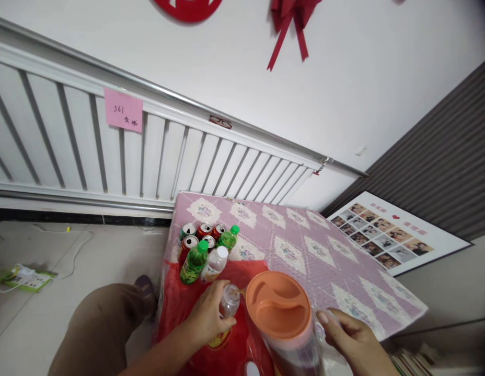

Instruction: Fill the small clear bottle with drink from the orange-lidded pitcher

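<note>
My left hand (pixel 209 316) is wrapped round a small clear plastic bottle (pixel 229 302) with its mouth uncapped. On the other side, my right hand (pixel 350 334) grips the handle of a clear pitcher (pixel 301 357) that has an orange lid (pixel 279 305). The pitcher leans toward the bottle, and a thin brownish stream seems to run from its spout to the bottle's mouth. Beyond my left hand stand a white-capped bottle (pixel 214 265), a green bottle (pixel 194 263), another green bottle (pixel 228 239) and several opened drink cans (pixel 188 244).
A red plastic bag (pixel 175 313) lies on the purple patterned tablecloth (pixel 262 240). Another white cap (pixel 251 368) shows at the bottom edge. Behind are a white radiator (pixel 164 151) and a photo board (pixel 399 230). A green power strip (pixel 29 279) lies on the floor.
</note>
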Demonstrator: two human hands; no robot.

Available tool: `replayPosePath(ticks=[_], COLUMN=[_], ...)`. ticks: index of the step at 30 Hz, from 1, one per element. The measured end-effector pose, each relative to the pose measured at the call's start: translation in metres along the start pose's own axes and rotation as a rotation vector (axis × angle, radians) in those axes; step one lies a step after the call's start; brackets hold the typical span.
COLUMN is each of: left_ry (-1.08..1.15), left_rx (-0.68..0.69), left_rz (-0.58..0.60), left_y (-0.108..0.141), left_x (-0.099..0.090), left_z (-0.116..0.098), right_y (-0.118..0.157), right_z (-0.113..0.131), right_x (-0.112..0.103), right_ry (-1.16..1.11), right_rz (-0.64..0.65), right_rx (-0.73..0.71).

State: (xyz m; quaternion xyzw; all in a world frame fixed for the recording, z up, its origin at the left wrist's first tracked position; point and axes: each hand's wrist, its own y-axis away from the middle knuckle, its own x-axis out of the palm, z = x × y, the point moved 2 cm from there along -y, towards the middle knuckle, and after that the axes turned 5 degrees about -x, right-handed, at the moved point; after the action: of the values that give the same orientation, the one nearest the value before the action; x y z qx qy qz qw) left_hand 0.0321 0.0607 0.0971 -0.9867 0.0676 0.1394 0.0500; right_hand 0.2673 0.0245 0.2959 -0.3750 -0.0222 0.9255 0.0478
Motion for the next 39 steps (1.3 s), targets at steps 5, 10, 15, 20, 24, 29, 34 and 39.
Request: replayPosePath(ticks=[5,10,15,20,24,29,34,39], left_ry=[0.002,0.002,0.002,0.0,-0.003,-0.005,-0.007,-0.011], left_rx=[0.008,0.011,0.007,0.0,0.0,0.002,0.002,0.003], left_rz=[-0.002,-0.005,-0.004,-0.004,-0.001,-0.001,0.002,0.003], left_y=[0.0,0.0,0.0,0.001,0.001,0.001,0.001,0.0], left_x=[0.001,0.002,0.001,0.0,0.001,0.001,0.0,0.0], left_z=[0.003,0.004,0.001,0.0,0.001,0.002,0.0,0.0], right_y=[0.0,-0.001,0.0,0.0,-0.001,-0.002,-0.002,-0.001], right_z=[-0.001,0.0,0.001,-0.002,-0.007,-0.008,-0.008,-0.01], right_x=[0.0,-0.001,0.0,0.0,-0.001,-0.002,-0.003,-0.003], right_ry=[-0.004,-0.004,0.01,0.034,0.038,0.063,0.062,0.059], right_rz=[0.002,0.017,0.006,0.023,0.033,0.064,0.063,0.071], right_rx=[0.003,0.007,-0.002,0.005,0.003,0.002,0.008,0.02])
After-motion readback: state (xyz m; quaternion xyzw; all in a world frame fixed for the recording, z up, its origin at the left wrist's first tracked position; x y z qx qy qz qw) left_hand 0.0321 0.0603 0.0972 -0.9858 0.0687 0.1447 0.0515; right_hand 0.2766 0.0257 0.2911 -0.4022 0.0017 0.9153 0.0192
